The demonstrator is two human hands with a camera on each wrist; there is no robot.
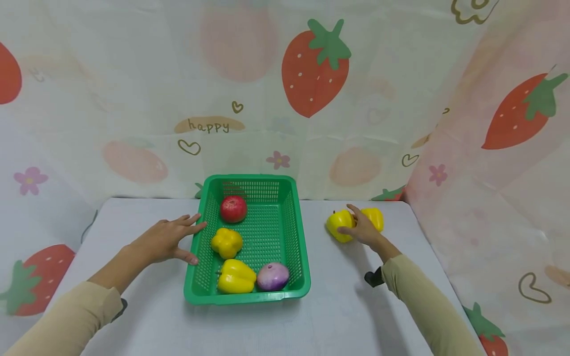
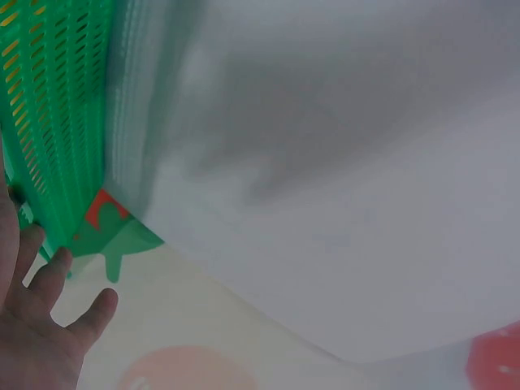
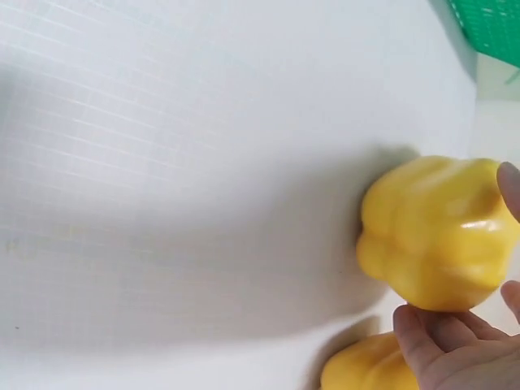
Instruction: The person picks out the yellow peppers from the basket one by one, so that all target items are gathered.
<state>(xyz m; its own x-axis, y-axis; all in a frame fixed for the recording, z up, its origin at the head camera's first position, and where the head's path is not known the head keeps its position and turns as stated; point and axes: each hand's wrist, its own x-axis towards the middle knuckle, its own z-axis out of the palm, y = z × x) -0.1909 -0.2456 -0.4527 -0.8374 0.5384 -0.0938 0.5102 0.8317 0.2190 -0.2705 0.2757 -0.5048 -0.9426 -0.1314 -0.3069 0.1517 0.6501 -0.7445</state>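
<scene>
On the right of the table, my right hand [image 1: 366, 231] has its thumb and fingers curved round a yellow bell pepper [image 1: 338, 226]. The right wrist view shows the thumb over one side of this pepper [image 3: 439, 231] and the other fingers at its opposite side. A second yellow bell pepper [image 1: 374, 217] lies just beyond the hand, partly hidden by it. My left hand [image 1: 166, 241] is spread at the left side of a green plastic basket [image 1: 304, 257], fingertips right at the rim and nothing held.
Inside the basket lie a round red fruit [image 1: 233, 208], a lobed yellow pepper [image 1: 227, 243], a larger yellow bell pepper [image 1: 236, 277] and a round purple vegetable [image 1: 273, 276]. A strawberry-print curtain [image 1: 267, 99] hangs behind the white table [image 1: 329, 316] and at its sides.
</scene>
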